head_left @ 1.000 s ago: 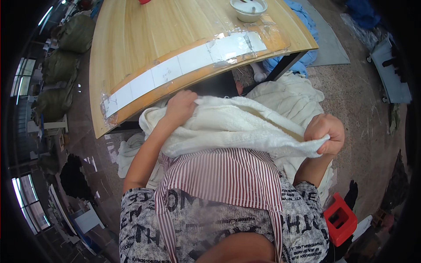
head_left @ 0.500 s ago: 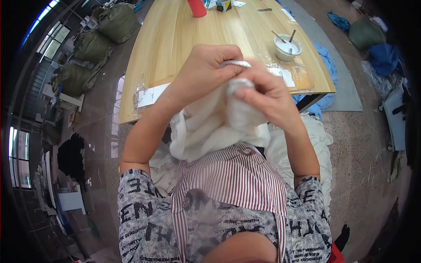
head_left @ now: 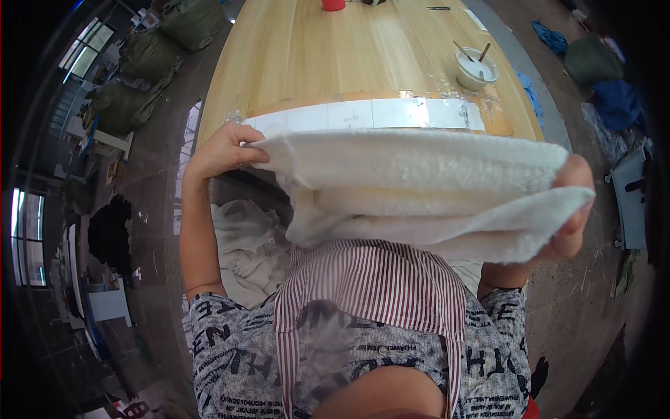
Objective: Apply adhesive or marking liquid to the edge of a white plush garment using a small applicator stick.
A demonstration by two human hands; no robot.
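Observation:
A cream-white, fuzzy knit cloth (head_left: 419, 164) is stretched sideways above my lap, its upper edge drawn nearly straight and its lower part hanging in folds. At its left corner my left hand (head_left: 225, 151) pinches the edge between thumb and fingers. The cloth's right end is gripped by my right hand (head_left: 576, 213), whose fingers are partly covered by it. Whether the cloth is a whole garment or a part of one, I cannot tell.
Ahead stands a wooden table (head_left: 307, 63) with white paper strips (head_left: 342, 114) taped along its near edge. A tub (head_left: 477, 70) with two sticks and a red container (head_left: 333, 4) are on it. More whitish cloth (head_left: 244, 251) lies by my lap. Green sacks (head_left: 122, 105) stand left.
My hands were close together over the bunched cloth. They have moved far apart, left and right, and the cloth is now spread between them. The view has shifted slightly.

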